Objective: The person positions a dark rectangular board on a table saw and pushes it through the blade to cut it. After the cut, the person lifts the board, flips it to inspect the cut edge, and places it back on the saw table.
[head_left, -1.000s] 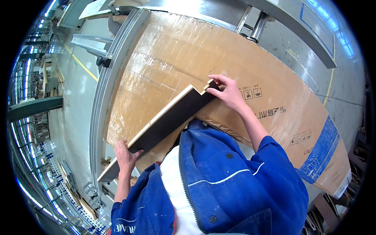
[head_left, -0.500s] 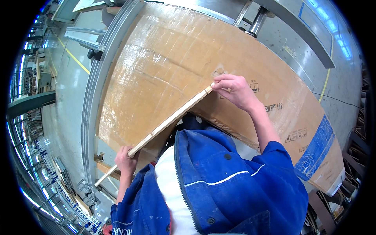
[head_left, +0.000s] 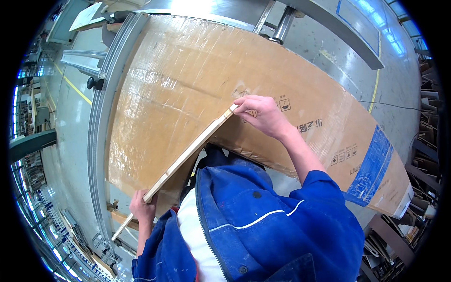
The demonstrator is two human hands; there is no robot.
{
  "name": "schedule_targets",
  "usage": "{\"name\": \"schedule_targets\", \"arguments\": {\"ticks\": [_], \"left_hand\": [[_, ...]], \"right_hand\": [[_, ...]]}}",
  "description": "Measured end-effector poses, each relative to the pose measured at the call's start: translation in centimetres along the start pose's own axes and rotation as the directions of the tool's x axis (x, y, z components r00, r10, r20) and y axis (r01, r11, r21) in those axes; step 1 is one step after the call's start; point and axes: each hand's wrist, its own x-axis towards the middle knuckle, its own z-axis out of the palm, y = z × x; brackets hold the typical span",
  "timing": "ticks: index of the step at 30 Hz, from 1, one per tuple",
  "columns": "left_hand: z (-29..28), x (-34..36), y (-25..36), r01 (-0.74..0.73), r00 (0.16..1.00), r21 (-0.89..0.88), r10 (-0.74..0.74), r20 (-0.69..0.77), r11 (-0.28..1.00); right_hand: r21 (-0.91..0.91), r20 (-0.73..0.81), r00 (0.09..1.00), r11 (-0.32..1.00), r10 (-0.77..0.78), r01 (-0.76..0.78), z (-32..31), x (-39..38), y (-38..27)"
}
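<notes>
A long, thin, pale wooden strip (head_left: 190, 151) slants across in front of my body, its far end up to the right. My left hand (head_left: 143, 207) is closed round it toward the lower left, and a length of the strip sticks out beyond that fist. At the far end, my right hand (head_left: 260, 113) pinches the tip between thumb and fingers. Under and beyond the strip lies a large cardboard package (head_left: 188, 61), wrapped in clear film, with printed marks on its surface. Whether the strip touches the cardboard I cannot tell.
A grey metal rail (head_left: 101, 103) with a black knob (head_left: 94, 83) runs along the package's left side. Blue tape (head_left: 373, 167) crosses its right end. A metal beam (head_left: 338, 30) stands beyond it. Stacked boards (head_left: 425, 155) are at the far right.
The package, rail and surroundings have shifted left in the picture as my view moved. My hands still hold the strip at its far end and toward the lower left, shifted slightly left and down.
</notes>
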Motion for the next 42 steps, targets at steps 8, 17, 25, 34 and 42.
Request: {"name": "schedule_targets", "arguments": {"ticks": [8,17,25,34,42], "left_hand": [[0.1,0.2,0.0,-0.029,1.000,0.030,0.030,-0.007,0.999],[0.5,-0.3,-0.8,-0.052,0.998,0.044,0.053,-0.029,0.998],[0.1,-0.1,-0.9,-0.028,0.999,0.084,0.029,-0.013,0.996],[1.0,-0.6,-1.8,-0.037,0.999,0.107,0.039,-0.020,0.994],[0.9,-0.4,-1.2,-0.049,0.996,0.074,0.054,-0.065,0.996]], "right_hand": [[0.245,-0.108,0.984,0.963,0.144,-0.115,1.6,-0.6,0.5],[0.001,0.028,0.991,0.992,0.129,-0.129,2.5,-0.5,0.4],[-0.004,0.028,0.993,0.994,0.112,-0.111,2.5,-0.1,0.2],[-0.036,0.046,0.994,0.995,0.098,-0.096,2.1,0.2,0.1],[-0.124,0.088,0.986,0.983,0.144,-0.132,2.7,0.3,-0.2]]}}
